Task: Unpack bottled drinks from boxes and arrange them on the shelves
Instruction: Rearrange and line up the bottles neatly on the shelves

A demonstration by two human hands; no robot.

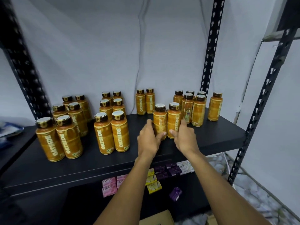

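Two orange Oatside bottles with dark caps stand upright side by side on the black shelf [211,137]. My left hand [150,135] is wrapped around the left bottle [159,120]. My right hand [183,135] grips the right bottle [174,119]. Both bottles rest on the shelf board, touching each other, in front of a pair of bottles [145,101] at the back wall.
Several more Oatside bottles stand in two-wide rows at the left [61,127] and centre-left [112,125], and a cluster [194,106] at the right. Black slotted uprights [209,46] frame the shelf. Soap packs [110,185] lie on the lower shelf; a cardboard box [157,219] sits below.
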